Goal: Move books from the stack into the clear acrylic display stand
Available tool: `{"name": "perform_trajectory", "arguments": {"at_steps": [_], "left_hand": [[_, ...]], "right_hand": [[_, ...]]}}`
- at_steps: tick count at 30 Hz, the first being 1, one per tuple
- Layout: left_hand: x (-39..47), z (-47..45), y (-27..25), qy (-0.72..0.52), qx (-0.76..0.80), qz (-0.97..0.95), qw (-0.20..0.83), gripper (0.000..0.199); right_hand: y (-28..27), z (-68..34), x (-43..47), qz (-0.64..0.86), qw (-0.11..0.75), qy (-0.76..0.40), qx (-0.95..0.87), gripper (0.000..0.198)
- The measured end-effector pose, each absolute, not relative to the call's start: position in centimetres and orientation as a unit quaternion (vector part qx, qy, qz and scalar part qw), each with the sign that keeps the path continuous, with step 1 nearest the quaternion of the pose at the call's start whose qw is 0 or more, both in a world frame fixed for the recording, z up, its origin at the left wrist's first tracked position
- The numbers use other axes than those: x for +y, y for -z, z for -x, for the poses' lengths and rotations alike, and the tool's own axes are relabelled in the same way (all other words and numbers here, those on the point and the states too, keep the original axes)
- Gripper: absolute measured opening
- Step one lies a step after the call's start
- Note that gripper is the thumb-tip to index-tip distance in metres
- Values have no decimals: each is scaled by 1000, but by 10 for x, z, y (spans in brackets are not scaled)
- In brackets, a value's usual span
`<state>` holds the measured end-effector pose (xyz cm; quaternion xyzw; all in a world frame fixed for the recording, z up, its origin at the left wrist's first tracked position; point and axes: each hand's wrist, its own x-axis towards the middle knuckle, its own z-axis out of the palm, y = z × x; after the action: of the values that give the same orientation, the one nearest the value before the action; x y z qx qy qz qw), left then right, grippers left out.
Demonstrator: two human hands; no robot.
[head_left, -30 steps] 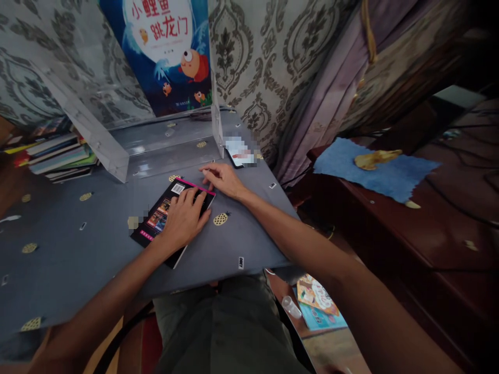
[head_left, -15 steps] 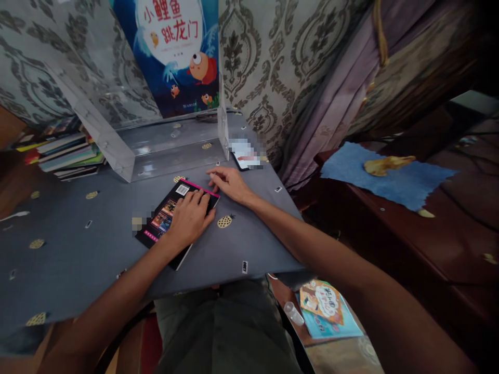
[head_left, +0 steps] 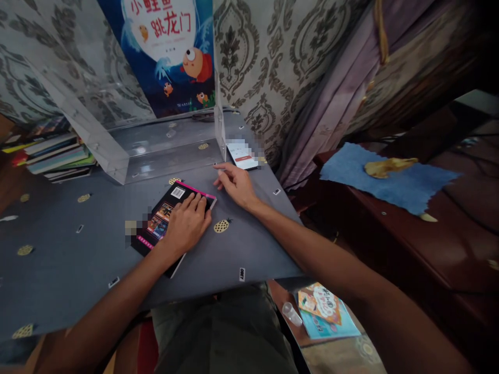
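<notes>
A black book [head_left: 159, 213] with a pink edge strip and a barcode lies closed on the grey tablecloth [head_left: 218, 254]. Flat on its cover rests my left hand [head_left: 189, 221], fingers stretched out. My right hand [head_left: 236, 184] hovers or rests just right of the book's upper corner, apart from it, with loosely bent fingers and nothing visible in them. Close behind that hand lies a phone [head_left: 244, 156] with a lit screen, partly blurred out.
A clear acrylic stand [head_left: 113, 161] holds a blue picture book [head_left: 171, 88] upright at the back. Stacked books [head_left: 58, 156] lie at the left. On a dark red surface at the right is a blue cloth [head_left: 351, 176]. Below the table are more books [head_left: 327, 317] and a clear cup [head_left: 291, 314].
My right hand has moved slightly right, away from the book's corner. My left hand stays on the cover. The view has shifted a little.
</notes>
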<state>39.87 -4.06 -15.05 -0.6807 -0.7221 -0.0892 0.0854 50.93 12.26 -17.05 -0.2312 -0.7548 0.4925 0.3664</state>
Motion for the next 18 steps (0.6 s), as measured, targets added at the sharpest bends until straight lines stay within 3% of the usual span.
{"name": "perform_trajectory", "arguments": {"at_steps": [5,12,18], "left_hand": [[-41,-399,152,99,-721,679,97,34],[-46,-389,145,91,-710,694,81,39],[-85,-338,136,96,-684,722,39,43]], "right_hand": [[157,-516,113,203,343,-454,-797,30],[153,-519,106,138,222,-320,-911,27],[148,-519,102,161,206,-310,-914,30]]}}
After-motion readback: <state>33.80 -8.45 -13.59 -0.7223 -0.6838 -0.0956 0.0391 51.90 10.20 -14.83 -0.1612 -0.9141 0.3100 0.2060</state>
